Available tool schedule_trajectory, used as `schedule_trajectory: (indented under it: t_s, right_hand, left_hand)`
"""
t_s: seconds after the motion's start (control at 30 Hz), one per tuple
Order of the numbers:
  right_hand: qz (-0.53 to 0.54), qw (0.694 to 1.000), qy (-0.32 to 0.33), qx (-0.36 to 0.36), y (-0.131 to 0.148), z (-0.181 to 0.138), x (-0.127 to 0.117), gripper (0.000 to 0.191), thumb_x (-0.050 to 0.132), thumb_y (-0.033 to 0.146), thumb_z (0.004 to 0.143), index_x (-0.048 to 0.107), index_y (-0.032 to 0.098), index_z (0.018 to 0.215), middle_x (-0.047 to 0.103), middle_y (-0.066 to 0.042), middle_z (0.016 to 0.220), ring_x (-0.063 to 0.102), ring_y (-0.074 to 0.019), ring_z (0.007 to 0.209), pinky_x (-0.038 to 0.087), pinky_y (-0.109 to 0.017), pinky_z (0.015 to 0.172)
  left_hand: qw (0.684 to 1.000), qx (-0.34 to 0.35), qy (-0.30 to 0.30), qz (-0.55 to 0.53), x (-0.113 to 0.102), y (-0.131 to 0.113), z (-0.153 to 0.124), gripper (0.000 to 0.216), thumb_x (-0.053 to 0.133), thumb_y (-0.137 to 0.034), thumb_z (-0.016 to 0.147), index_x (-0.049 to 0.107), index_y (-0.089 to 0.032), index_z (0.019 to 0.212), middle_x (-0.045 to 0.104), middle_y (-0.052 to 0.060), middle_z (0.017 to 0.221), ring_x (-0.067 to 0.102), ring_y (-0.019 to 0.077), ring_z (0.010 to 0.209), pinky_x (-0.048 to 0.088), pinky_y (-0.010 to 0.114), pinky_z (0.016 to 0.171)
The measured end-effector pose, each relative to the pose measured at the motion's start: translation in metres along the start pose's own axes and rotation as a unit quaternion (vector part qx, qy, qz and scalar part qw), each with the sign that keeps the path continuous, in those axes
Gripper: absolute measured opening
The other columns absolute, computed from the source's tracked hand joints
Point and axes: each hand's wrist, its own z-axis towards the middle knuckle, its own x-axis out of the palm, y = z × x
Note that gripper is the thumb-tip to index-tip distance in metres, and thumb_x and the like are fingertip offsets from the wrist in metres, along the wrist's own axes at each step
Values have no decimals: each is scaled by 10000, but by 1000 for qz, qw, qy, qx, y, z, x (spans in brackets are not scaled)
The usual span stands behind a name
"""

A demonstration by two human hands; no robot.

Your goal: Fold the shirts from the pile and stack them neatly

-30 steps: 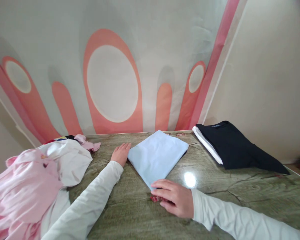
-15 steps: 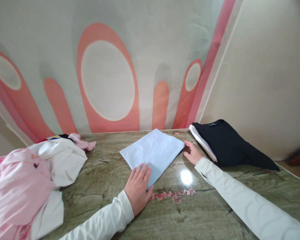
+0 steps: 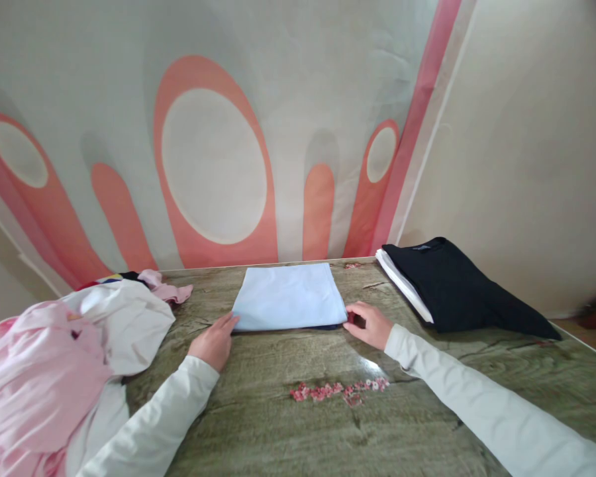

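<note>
A light blue folded cloth (image 3: pixel 289 296), perhaps a garment, lies flat near the table's back edge, its near edge facing me. A strip of dark blue shows beneath its near right edge. My left hand (image 3: pixel 212 342) is closed at the near left corner, fingertips on the fabric and thumb mostly hidden. At the near right corner, my right hand (image 3: pixel 369 325) pinches the edge between thumb and fingers.
On the left lies a loose heap of pink clothes (image 3: pixel 44 377) and white clothes (image 3: pixel 129 324). A folded black garment (image 3: pixel 451 285) rests over white fabric (image 3: pixel 402 285) on the right. The wood-patterned table (image 3: pixel 258 411) meets a wall (image 3: pixel 298 79) behind.
The light blue cloth has turned from a slanted position to lie square to the table edge. My left hand moved from its near corner to the left corner; my right hand came slightly nearer.
</note>
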Motion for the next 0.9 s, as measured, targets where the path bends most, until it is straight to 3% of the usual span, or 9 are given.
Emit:
schedule_trajectory:
  t_s: [0.13,0.3,0.47,0.57,0.67,0.8,0.9]
  right_hand:
    - [11,996,53,-71,35,-2,0,43,535,166,715,515,192,745,565,-15,704,502,-163,720,402,-298,710]
    - [18,993,74,-95,56,-6,-1,81,537,139,714,506,187,770,560,-25,745,491,-167,743,393,-305,720]
    - [21,993,54,-104,49,-8,8,78,527,165,747,529,196,819,558,-21,731,499,-166,732,396,-308,712]
    - [26,997,20,-73,37,-6,13,113,530,157,739,524,201,842,545,-10,722,506,-156,706,408,-300,691]
    - [37,999,-16,-36,29,-2,15,234,559,140,690,495,193,908,535,-34,859,518,-153,744,433,-292,682]
    - [29,996,-4,-83,33,4,16,482,566,107,664,446,196,1122,453,-88,1127,496,-193,962,425,-331,827]
    - [-2,996,0,-94,40,7,19,541,550,83,671,436,221,1181,399,-89,1195,492,-200,972,416,-350,857]
  left_hand:
    - [999,-1,-19,-42,5,35,12,399,310,-158,782,543,-143,1105,568,92,1156,534,189,1054,416,332,928]
    - [995,9,-61,-81,11,44,18,372,332,-227,788,579,-120,1046,596,114,1101,549,210,1022,413,347,924]
    - [990,-12,-96,-102,16,55,26,323,347,-241,799,603,-156,976,628,84,1019,565,205,965,423,335,895]
    - [989,-25,-106,-102,16,61,30,301,355,-238,795,612,-167,935,634,75,971,571,203,931,431,316,869]
    - [989,-31,-107,-97,17,62,33,287,374,-232,779,611,-161,925,630,77,944,570,207,911,434,312,852]
    - [990,-33,-103,-93,20,59,38,314,407,-210,741,586,-140,989,616,84,960,560,210,909,427,316,854]
    - [991,-37,-98,-85,22,57,44,359,413,-175,709,571,-139,1029,606,82,981,544,211,941,413,316,879]
